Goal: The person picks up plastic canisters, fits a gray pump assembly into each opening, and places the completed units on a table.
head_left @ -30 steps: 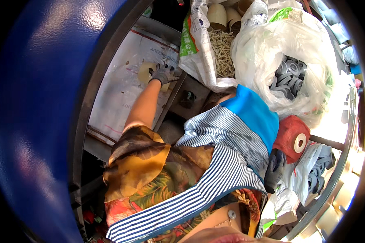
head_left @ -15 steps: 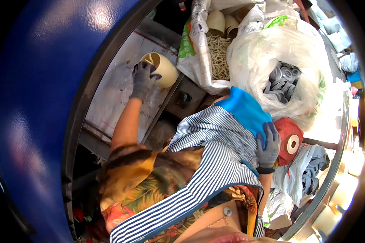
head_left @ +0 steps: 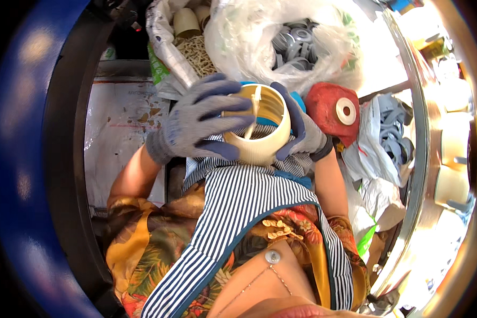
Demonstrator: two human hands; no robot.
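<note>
A cream, hollow plastic cup-shaped part (head_left: 261,152) is held in front of my striped apron, its round opening tilted up. A thin cream stick-like piece (head_left: 253,112) stands across that opening; whether it is fixed there I cannot tell. My left hand (head_left: 201,119), in a grey glove, has its fingers over the left rim and its thumb against the outer wall. From the other side, my gloved right hand (head_left: 303,130) is wrapped round the right wall. Part of the cup is hidden by the fingers.
Beyond my hands, a white sack (head_left: 161,40) holds small cream sticks (head_left: 197,54) and cream cups (head_left: 186,23). Beside it, a clear plastic bag (head_left: 233,45) contains grey round parts (head_left: 297,42). A red bag with a cream ring (head_left: 346,111) lies right, near grey-blue parts (head_left: 392,124).
My left hand has brought the cup from the pale board on the left to in front of my body. My right hand has left the blue cloth and now grips the cup too.
</note>
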